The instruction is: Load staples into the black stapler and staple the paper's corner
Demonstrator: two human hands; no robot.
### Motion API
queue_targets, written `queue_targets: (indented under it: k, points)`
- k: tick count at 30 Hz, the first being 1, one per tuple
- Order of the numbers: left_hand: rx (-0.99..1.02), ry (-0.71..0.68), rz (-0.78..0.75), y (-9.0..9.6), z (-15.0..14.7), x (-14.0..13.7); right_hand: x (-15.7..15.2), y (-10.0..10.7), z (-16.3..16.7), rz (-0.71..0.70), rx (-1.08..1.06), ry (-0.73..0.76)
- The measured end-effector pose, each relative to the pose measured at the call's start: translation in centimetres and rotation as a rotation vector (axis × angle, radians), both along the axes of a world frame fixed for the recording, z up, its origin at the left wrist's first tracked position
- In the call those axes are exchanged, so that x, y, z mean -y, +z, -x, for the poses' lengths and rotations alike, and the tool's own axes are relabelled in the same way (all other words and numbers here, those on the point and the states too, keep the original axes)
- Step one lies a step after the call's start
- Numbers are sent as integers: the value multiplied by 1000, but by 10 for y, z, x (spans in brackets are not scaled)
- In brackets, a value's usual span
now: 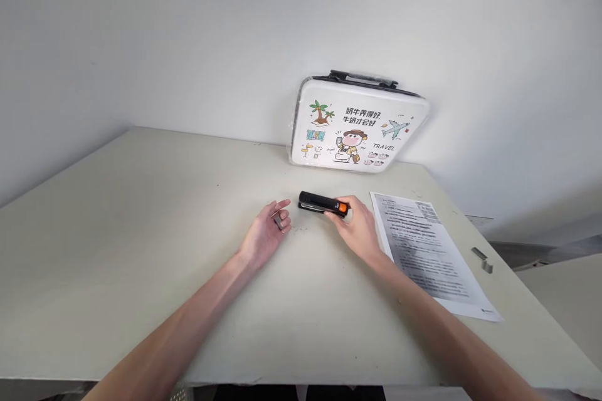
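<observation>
One black stapler [317, 202] is held in the right hand [360, 225], over the middle of the surface [141, 232]; whether its base touches down is hard to tell. The right grip pinches it by the end with the orange part [343, 207], which presumably steadies it while leaving most of its length uncovered and pointing at the left hand [266, 238]. That hand is turned partly palm-up, just beside the stapler's far end but apart from it. Its grip is curled on a small grey piece [278, 221], probably held by the fingers alone because it is so slight. To the right, a printed sheet [437, 257] lies flat, perhaps there to be out of the way, one side partly hidden by the right forearm [423, 307]. Beyond it, near the edge, lie grey strips [478, 253], likely staples. At the back a white case [324, 153] stands on its edge, handle [364, 78] up, seemingly propped against the wall [188, 44].
</observation>
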State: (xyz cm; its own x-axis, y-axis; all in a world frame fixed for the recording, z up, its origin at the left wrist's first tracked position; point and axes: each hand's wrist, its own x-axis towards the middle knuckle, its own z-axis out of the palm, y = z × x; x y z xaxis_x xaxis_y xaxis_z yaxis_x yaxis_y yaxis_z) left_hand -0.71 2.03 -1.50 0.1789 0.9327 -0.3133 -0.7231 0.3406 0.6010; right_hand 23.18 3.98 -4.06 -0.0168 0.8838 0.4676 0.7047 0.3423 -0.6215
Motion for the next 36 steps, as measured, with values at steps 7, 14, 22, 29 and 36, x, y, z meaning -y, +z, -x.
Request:
queue_targets:
  k: [7,14,22,29,36]
  points:
    - [107,18,71,0,3,-2,-73,-4,53,146,-133,97]
    - [134,21,59,-3,4,-1,-78,10,78,9,-16,153]
    - [123,-45,-15,-4,0,2,18,26,94,-151,307,292]
    - [26,-141,-76,2,-2,9,54,33,57,-128,309,259]
    - [-74,11,1,17,-3,0,101,16,-64,-32,412,66]
